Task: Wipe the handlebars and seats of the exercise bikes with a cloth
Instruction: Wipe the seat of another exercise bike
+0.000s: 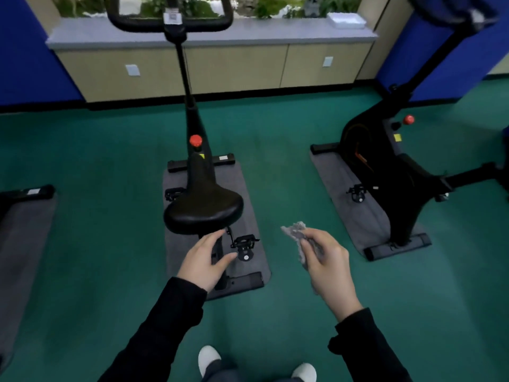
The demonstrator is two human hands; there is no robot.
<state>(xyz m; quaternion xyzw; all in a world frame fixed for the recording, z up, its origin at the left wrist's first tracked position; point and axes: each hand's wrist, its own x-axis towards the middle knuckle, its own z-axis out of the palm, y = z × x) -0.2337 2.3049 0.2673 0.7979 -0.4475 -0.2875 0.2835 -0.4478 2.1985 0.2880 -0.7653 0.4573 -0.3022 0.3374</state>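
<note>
Head view: the grey cloth (298, 238) sits bunched in the right hand (327, 260), fingers (309, 245) curled and pinching it, a crumpled end poking out past them. It looks light, soft and floppy, so a full bunched hold should wipe better than a corner pinch. Beside it the left hand (205, 260) is empty, fingers loosely apart just short of the black seat (203, 209), with the handlebars (169, 22) well beyond.

Black seat (203, 209), grey cloth (298, 239), green floor (110, 161), red knob (195, 140).
</note>
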